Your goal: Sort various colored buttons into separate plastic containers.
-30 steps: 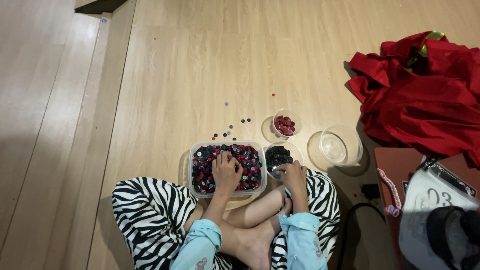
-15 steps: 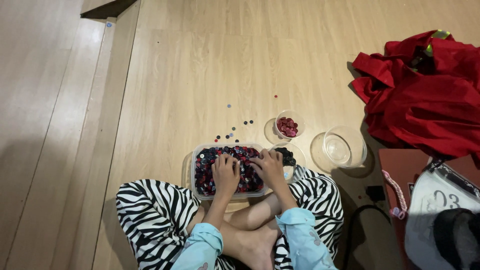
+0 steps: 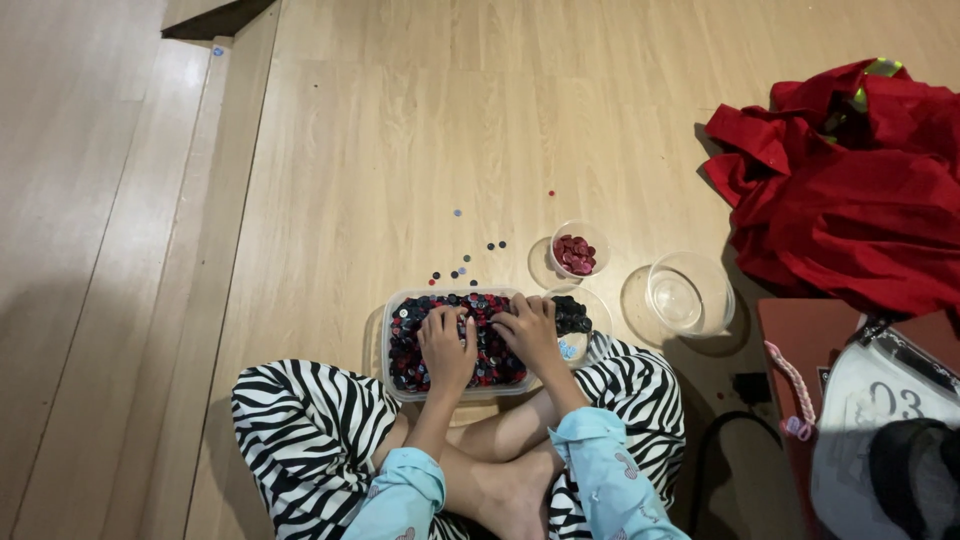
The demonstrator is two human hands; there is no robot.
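Both hands rest palm-down in the clear tub of buttons (image 3: 405, 335), left hand (image 3: 447, 342) beside right hand (image 3: 530, 332); neither grip's closure shows.

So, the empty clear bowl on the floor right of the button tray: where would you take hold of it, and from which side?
Probably by the rim of the empty clear bowl, coming from above. It stands upright with its mouth open and nothing inside, and bare floor surrounds it. The right hand is the nearer one, though both it and the left hand rest in the button tray.
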